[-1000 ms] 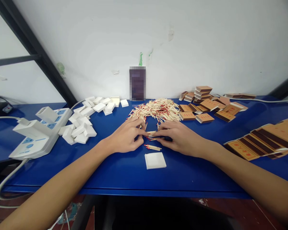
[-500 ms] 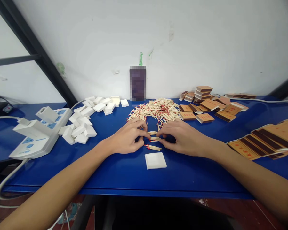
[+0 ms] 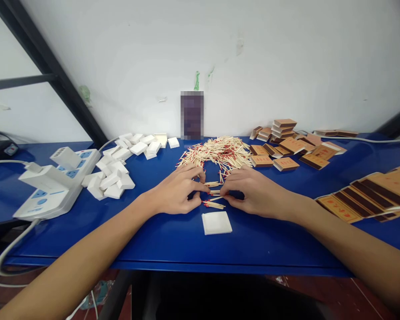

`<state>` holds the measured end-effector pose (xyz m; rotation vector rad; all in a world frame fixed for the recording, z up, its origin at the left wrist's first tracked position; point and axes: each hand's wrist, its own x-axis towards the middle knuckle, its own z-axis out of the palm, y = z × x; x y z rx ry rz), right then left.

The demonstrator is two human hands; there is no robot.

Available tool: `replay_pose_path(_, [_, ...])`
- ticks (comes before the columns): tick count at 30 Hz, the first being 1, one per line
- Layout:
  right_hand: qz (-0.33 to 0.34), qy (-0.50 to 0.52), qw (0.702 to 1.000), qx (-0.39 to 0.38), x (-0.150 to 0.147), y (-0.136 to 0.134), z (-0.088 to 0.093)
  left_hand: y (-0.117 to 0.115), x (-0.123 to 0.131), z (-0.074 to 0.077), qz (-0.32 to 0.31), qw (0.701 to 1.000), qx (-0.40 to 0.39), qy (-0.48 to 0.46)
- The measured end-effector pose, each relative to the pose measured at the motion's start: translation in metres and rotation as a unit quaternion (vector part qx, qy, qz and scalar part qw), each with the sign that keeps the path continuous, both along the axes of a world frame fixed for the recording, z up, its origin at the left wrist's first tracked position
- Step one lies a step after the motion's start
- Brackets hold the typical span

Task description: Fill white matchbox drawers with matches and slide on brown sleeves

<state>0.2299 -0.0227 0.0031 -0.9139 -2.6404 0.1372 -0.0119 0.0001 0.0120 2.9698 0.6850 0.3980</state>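
Note:
Between my hands, several small groups of red-headed matchsticks (image 3: pixel 214 205) lie in short rows on the blue table. My left hand (image 3: pixel 182 190) rests at their head ends, thumb and index finger apart, the index tip touching the middle row. From the other side, my right hand (image 3: pixel 253 192) pinches the tail of a matchstick (image 3: pixel 215 199) between thumb and index finger; its head points left over the nearest row. A white matchbox tray (image 3: pixel 217 222) lies just in front of the rows. Behind both hands spreads a heap of loose matchsticks (image 3: pixel 220 151).
White trays (image 3: pixel 111 178) are piled at the left beside a power strip (image 3: pixel 62 195) with plugs and cables. Orange-brown matchbox sleeves (image 3: pixel 286 163) are heaped at back right, and flattened sleeves (image 3: pixel 370 195) lie at far right. A dark pixelated object (image 3: pixel 192 115) leans on the wall.
My right hand's fingertips have shifted slightly, and a matchstick now slants between the middle and nearest rows. My left hand has barely moved.

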Motion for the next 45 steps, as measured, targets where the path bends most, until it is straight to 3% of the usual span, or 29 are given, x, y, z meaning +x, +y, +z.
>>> replay_pose_path(15, [0.003,0.028,1.0,-0.006,-0.005,-0.001,-0.006,0.0,-0.001,-0.002,0.002,0.998,-0.058,-0.04])
replay_pose_path(35, [0.01,0.064,0.994,-0.083,-0.009,-0.007,-0.003,-0.001,0.0,-0.004,0.0,0.999,-0.035,-0.029])
replay_pose_path(40, [-0.026,0.093,0.995,0.005,-0.006,-0.003,-0.006,0.005,-0.001,-0.008,0.038,0.997,0.013,-0.064])
replay_pose_path(45, [-0.035,0.032,0.996,0.071,-0.006,0.007,-0.012,0.01,-0.003,-0.013,0.062,0.996,0.038,-0.055])
